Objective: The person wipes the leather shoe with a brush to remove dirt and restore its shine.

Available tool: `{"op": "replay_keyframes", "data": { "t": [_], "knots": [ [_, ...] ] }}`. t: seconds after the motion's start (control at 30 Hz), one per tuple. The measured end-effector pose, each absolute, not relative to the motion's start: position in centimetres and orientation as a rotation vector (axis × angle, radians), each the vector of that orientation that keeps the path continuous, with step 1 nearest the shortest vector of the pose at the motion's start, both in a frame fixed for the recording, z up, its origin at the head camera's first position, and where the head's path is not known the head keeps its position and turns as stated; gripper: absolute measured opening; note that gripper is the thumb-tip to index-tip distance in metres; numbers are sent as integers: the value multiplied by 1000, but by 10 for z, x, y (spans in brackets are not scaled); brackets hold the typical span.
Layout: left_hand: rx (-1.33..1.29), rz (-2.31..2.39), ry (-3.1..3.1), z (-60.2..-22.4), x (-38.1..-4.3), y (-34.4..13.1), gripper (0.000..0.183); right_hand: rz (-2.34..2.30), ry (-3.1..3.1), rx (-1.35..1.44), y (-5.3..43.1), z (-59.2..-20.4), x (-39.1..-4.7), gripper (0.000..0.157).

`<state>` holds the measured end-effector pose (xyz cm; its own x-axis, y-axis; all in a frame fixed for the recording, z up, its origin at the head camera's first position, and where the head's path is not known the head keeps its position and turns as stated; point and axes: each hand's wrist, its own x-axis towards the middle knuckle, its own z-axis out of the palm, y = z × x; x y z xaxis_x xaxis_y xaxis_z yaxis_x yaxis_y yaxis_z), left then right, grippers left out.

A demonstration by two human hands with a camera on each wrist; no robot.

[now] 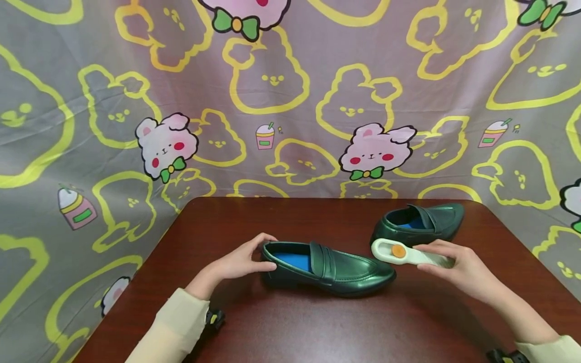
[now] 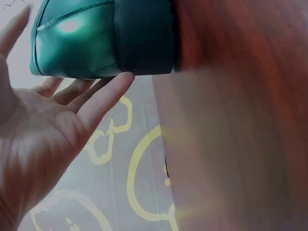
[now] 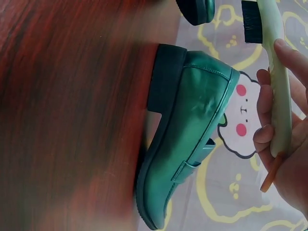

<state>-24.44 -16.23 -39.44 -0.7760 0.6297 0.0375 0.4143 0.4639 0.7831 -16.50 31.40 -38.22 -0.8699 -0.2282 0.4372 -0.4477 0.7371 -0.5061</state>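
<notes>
Two dark green leather loafers are on the table. The nearer loafer (image 1: 354, 267) has a blue insole and points its toe right. At its heel, my left hand (image 1: 247, 259) grips with the thumb on the near side and fingers behind; the left wrist view shows the heel (image 2: 144, 36) close up. My right hand (image 1: 458, 259) holds a brush (image 1: 408, 254) with a pale green handle and an orange round piece, just right of that toe. Black bristles (image 3: 252, 21) show at its end in the right wrist view. The second loafer (image 3: 197, 101) stands behind the brush.
The dark reddish-brown table (image 1: 327, 327) has its far edge against a grey curtain (image 1: 290, 171) printed with cartoon rabbits and yellow outlines. The second loafer sits near the table's back right corner.
</notes>
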Motion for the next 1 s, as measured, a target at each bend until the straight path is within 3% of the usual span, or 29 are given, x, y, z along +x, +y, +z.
{"op": "replay_keyframes", "data": {
  "t": [0.33, 0.67, 1.0],
  "knots": [
    [805, 1368, 2299, -370, -245, -153, 32, 846, -2588, 517, 315, -385, -165, 33],
    [832, 1302, 2368, -396, -266, -149, 37, 871, -2589, 509, 314, -387, -164, 33],
    [990, 1225, 2425, -389, -247, -147, 33, 870, -2587, 519, 312, -387, -164, 34]
  ]
}}
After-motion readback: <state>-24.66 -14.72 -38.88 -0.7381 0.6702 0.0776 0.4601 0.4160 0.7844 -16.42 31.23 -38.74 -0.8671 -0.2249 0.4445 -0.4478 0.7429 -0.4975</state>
